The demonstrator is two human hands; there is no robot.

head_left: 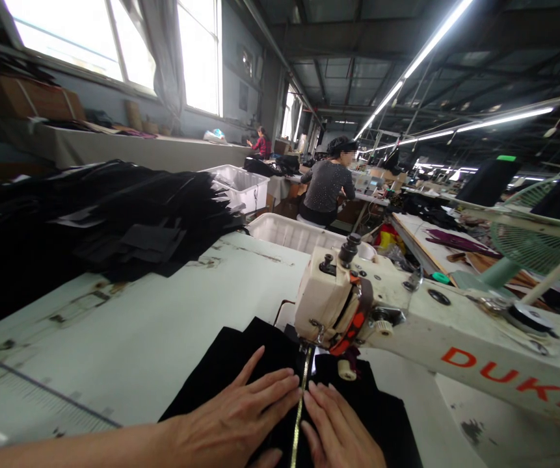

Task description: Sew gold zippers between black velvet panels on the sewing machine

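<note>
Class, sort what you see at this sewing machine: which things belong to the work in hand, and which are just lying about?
In use:
- left hand and right hand, flat on the black cloth
- gold strip between them
- sewing machine

Lying about, apparently:
- heap of dark pieces, perhaps related stock
- near white basket
- purple cloth
- green fan

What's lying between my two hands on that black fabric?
A narrow gold-coloured strip lies on the black fabric between the left hand and the right hand, running up to the sewing machine head; the head view shows it.
</note>
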